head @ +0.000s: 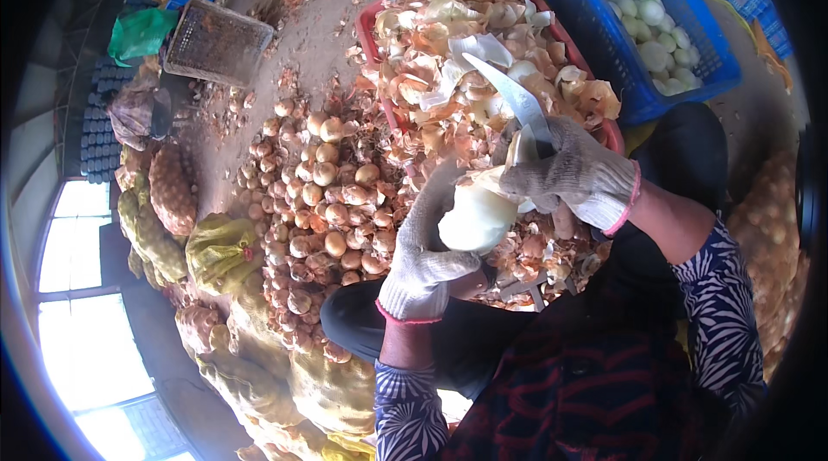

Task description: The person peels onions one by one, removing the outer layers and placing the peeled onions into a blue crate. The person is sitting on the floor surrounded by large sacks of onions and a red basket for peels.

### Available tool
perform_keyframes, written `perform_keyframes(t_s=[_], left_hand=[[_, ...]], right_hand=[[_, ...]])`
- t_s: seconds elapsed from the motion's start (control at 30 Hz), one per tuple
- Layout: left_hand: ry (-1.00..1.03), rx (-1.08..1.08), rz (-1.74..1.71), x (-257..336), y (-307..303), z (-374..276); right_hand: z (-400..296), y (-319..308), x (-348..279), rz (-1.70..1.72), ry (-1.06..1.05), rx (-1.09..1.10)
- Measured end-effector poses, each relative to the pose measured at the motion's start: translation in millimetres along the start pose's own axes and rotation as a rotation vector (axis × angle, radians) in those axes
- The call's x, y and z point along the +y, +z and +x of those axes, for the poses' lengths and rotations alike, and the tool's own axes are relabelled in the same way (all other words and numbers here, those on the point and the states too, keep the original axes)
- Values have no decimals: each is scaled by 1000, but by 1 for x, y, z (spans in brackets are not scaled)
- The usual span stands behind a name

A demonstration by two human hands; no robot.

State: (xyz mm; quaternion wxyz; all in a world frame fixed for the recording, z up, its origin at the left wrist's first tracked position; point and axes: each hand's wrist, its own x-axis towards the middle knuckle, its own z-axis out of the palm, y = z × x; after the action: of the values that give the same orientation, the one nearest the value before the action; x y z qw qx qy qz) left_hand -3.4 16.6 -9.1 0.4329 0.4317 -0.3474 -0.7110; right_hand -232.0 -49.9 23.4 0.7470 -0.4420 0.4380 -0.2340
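A large, partly peeled onion (479, 218) rests in my gloved left hand (420, 260), with its white flesh bare on the lower side. My right hand (576, 170), also in a knitted glove, grips a knife with a curved blade (511, 89); the handle is mostly hidden in the fist. The blade points up and left, away from the onion. The fingers of my right hand touch the onion's top, where strips of skin (522, 147) stick out by the thumb. Beyond both hands, a red crate (370, 31) is heaped with onion skins (446, 40).
Unpeeled onions (326, 173) lie piled on the floor to the left. A blue crate (702, 73) at the upper right contains peeled onions (650, 14). Full mesh sacks (333, 390) line the lower left. A dirty grey crate (220, 40) stands farther back.
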Motion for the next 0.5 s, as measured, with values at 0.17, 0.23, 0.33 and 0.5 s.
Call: perform_keyframes(t_s=[0.17,0.23,0.33,0.5], left_hand=[[-94,-18,-189,-34,-4,16],[-127,20,-223,-27,0,13],[-48,61,-332,-23,10,10],[85,134,-391,-11,15,5]], right_hand=[[24,9,43,-305,-379,28],[22,13,37,-80,-321,-36],[8,-5,18,406,34,-149],[39,-33,29,232,-130,256]])
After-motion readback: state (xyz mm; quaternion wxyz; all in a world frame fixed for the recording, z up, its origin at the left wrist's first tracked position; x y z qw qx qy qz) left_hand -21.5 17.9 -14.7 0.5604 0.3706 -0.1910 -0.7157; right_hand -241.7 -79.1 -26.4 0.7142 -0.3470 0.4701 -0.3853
